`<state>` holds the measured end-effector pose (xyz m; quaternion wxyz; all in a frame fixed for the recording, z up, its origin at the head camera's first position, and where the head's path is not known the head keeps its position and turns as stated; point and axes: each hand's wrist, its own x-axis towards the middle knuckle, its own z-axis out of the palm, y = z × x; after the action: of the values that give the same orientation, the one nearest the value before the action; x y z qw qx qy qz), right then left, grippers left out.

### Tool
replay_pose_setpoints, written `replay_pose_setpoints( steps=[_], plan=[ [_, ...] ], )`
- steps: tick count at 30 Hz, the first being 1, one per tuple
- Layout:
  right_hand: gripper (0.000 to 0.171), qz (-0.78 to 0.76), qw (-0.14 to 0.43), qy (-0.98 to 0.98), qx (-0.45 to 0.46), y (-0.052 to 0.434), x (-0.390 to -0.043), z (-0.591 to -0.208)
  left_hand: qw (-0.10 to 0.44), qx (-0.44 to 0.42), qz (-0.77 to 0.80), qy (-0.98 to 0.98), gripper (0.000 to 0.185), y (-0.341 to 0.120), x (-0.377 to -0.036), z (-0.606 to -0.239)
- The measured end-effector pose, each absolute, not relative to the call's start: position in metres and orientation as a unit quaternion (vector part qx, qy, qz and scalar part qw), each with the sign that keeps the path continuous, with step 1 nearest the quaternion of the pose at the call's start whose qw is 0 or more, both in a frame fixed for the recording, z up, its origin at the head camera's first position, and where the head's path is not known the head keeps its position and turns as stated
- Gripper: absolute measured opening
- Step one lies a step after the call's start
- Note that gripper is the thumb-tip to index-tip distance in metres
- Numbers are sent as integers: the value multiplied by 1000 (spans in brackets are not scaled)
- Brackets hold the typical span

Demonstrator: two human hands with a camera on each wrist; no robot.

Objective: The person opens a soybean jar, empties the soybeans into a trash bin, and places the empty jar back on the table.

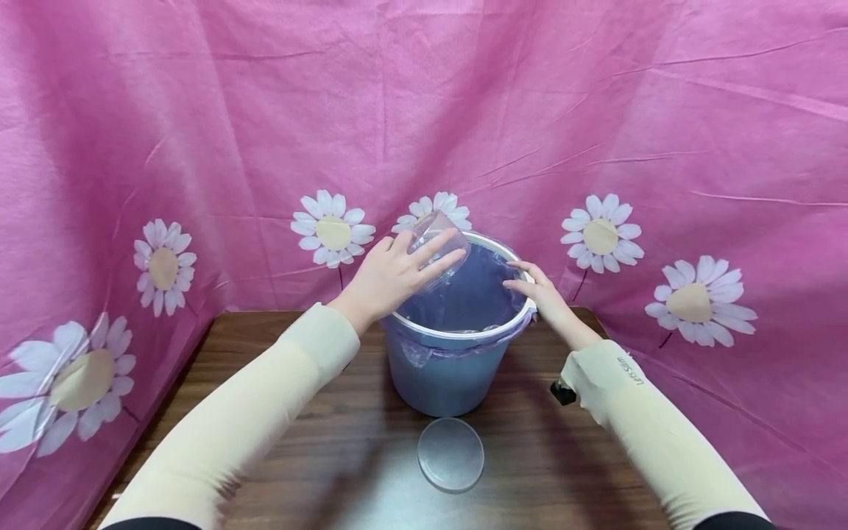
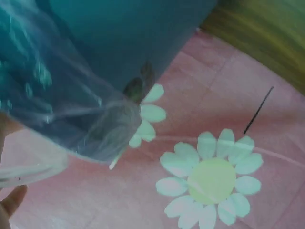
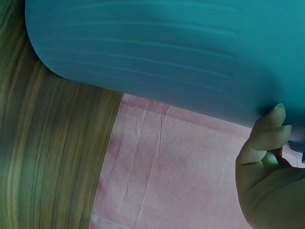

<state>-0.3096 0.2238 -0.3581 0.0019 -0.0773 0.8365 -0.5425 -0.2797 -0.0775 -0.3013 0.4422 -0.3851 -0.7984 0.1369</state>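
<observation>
The left hand (image 1: 387, 276) grips a clear plastic cup (image 1: 439, 246), tilted over the blue lined plastic bucket (image 1: 450, 368) on the wooden surface (image 1: 318, 442). The right hand (image 1: 539, 291) clasps the bucket's rim, fingers curled.

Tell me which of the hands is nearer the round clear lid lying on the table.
Neither touches the lid. Left hand and right hand are both up at the bin rim; roughly equal.
</observation>
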Motion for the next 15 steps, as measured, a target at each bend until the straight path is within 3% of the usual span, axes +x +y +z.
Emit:
replay_pose_setpoints(
  steps=[7, 15],
  plan=[
    [60, -541, 2, 838, -78, 225, -310, -357, 426, -419, 137, -790, 64, -83, -281, -301],
    [60, -541, 5, 837, -78, 224, -311, -357, 403, -375, 97, -829, 73, -85, -282, -307]
  ],
)
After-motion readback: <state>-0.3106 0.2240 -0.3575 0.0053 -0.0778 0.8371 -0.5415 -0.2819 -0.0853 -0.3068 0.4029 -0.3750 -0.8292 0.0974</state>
